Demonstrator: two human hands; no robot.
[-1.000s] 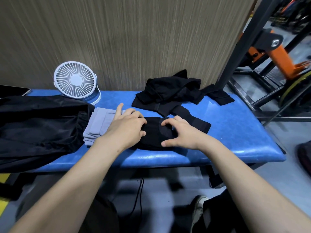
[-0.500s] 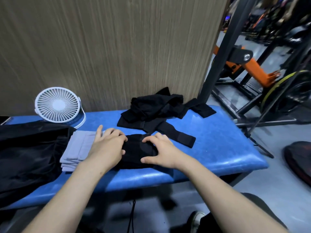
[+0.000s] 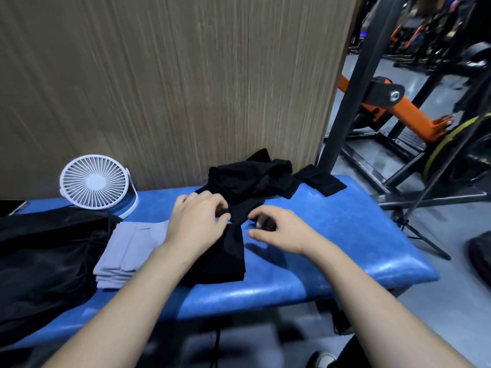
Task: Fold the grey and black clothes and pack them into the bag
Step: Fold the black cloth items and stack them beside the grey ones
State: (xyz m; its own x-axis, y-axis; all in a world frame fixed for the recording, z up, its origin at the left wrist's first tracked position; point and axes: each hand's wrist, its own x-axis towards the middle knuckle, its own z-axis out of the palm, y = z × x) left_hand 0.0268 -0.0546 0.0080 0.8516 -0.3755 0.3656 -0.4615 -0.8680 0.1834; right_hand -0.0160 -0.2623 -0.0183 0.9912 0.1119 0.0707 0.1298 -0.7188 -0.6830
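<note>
lengthwise, folded black garment (image 3: 225,258) bench-edgeward

The large black fabric bag (image 3: 39,261) is cut off by the left edge. Part of the folded black garment (image 3: 225,256) is hidden under the left hand (image 3: 198,224). Whether cloth is pinched by the right hand (image 3: 276,229) cannot be told.

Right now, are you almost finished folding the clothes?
Partly. The grey clothes lie folded on the bench. The left hand and right hand work on the folded black piece. The crumpled black clothes remain unfolded, and nothing looks packed yet.
</note>
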